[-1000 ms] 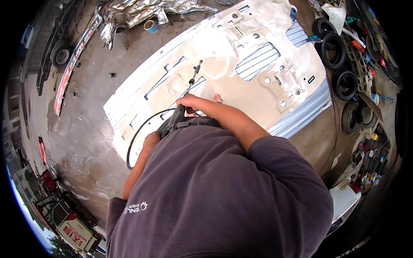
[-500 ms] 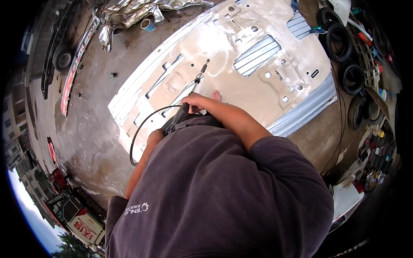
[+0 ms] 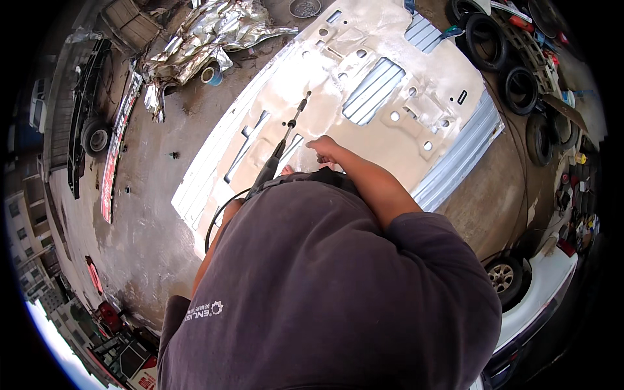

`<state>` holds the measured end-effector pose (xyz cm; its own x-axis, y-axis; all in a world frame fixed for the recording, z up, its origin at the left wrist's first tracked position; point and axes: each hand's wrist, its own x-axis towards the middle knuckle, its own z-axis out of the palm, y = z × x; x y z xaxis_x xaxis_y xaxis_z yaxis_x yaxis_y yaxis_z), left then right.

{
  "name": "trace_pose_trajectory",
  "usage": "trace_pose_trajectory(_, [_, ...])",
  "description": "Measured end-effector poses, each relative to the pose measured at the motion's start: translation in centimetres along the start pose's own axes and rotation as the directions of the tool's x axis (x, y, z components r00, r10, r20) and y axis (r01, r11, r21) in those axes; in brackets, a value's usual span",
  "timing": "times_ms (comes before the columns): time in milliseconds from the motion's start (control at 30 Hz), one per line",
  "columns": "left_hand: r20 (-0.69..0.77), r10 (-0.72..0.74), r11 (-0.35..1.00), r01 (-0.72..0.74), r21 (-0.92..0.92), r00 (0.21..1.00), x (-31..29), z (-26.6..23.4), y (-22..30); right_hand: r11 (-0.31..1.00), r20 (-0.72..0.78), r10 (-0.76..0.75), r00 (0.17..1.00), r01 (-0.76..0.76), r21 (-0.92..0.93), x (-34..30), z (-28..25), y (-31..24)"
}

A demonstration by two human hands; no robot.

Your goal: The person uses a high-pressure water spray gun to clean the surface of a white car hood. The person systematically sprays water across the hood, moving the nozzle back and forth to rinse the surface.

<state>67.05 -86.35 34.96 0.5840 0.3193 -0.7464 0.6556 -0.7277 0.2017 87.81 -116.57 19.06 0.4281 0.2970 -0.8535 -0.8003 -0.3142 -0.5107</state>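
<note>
A long black pressure washer gun (image 3: pixel 268 170) points away from me over a large beige and white metal panel (image 3: pixel 286 91). My left hand (image 3: pixel 233 208) is around the gun's rear end, its fingers mostly hidden by my shirt and the gun. From there a black hose curves down beside my left forearm. To the right of the gun, apart from it, my right hand (image 3: pixel 327 150) hovers over the panel. Its index finger is stretched out and the other fingers are loosely bent, with nothing seen in them. Part of a bare foot shows below the hands.
Crumpled silver foil sheeting (image 3: pixel 208 36) and a small blue bucket (image 3: pixel 211 76) lie beyond the panel on the left. A long red and white strip (image 3: pixel 119 153) rests on the wet floor. Several black tyres (image 3: pixel 484 39) line the right side, near a white vehicle (image 3: pixel 536 292).
My right hand has let go of the gun and moved right, away from it. The gun stays in my left hand. The view has shifted, bringing the vehicle's wheel into sight.
</note>
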Motion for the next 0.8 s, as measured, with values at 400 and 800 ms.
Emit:
trace_pose_trajectory(400, [-0.004,0.027,0.974,-0.027,-0.226,1.000,-2.3,-4.2,-2.4,0.934,-0.488,0.219,0.845,-0.036,0.356,-9.2,-14.1,23.5])
trace_pose_trajectory(800, [0.024,0.133,0.986,-0.129,-0.106,0.991,-4.9,-7.1,-1.5,0.787,-0.427,-0.179,0.886,-0.131,-0.603,-3.9,-3.3,31.4])
